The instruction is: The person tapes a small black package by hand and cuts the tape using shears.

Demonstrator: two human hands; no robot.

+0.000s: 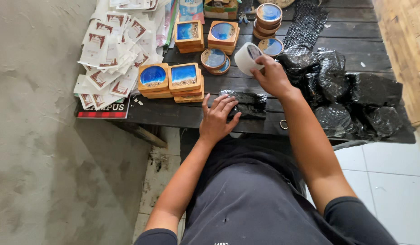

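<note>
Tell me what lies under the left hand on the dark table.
Under the left hand lies a flat parcel wrapped in black bubble wrap, resting on the dark table. The wrap hides whatever is inside. The right hand holds a tape roll.

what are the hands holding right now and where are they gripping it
The right hand grips a white tape roll by its outer rim. The left hand holds nothing; it presses flat on a black bubble-wrapped parcel.
</note>
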